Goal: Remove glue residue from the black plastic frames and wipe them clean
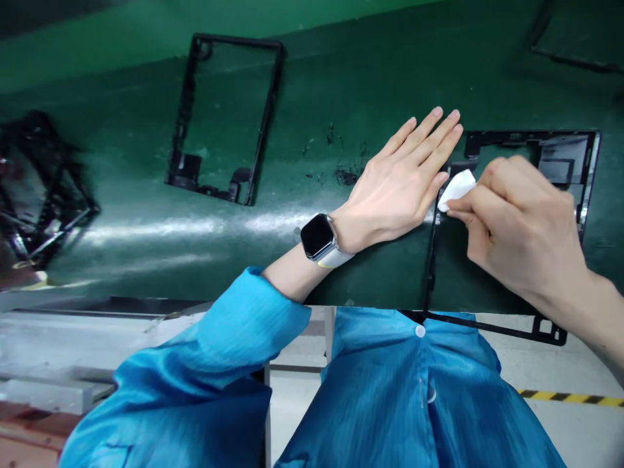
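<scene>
A black rectangular frame (531, 138) lies on the green work surface (146, 188) at the right, its near end hanging past the table edge. My left hand (400, 182) lies flat and open on the frame's upper left corner, fingers stretched out; a smartwatch (319, 237) is on that wrist. My right hand (517, 224) is closed in a pinch on a small white wipe (457, 187), pressed against the frame's left rail beside my left fingertips.
A second black frame (181, 110) lies farther back at centre left. A blurred heap of black frames (39, 188) sits at the left edge. Black crumbs (345, 174) dot the surface. Another frame edge (575, 60) shows top right. A yellow-black floor stripe (570, 396) runs below.
</scene>
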The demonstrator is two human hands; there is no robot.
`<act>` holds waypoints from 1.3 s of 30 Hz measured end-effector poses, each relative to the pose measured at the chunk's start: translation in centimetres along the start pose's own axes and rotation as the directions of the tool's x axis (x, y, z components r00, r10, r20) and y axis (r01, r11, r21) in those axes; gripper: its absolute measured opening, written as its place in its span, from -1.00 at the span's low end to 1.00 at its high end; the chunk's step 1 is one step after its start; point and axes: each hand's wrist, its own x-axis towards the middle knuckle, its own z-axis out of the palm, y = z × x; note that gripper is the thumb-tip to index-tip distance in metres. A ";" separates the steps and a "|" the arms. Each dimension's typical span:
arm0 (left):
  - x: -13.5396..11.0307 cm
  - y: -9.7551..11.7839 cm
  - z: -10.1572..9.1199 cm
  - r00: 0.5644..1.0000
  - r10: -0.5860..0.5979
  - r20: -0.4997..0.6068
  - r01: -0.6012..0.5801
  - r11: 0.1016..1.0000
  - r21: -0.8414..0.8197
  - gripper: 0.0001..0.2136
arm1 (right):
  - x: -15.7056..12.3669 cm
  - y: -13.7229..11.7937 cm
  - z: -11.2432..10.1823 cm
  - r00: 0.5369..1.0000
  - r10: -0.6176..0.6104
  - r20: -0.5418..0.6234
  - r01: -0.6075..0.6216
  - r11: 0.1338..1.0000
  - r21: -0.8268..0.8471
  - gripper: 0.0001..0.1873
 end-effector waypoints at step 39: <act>-0.6 -0.1 -1.0 0.998 0.007 0.058 -0.005 1.000 -0.020 -0.41 | -7.1 -5.2 -2.4 0.985 -0.164 0.051 0.140 0.939 0.314 -0.79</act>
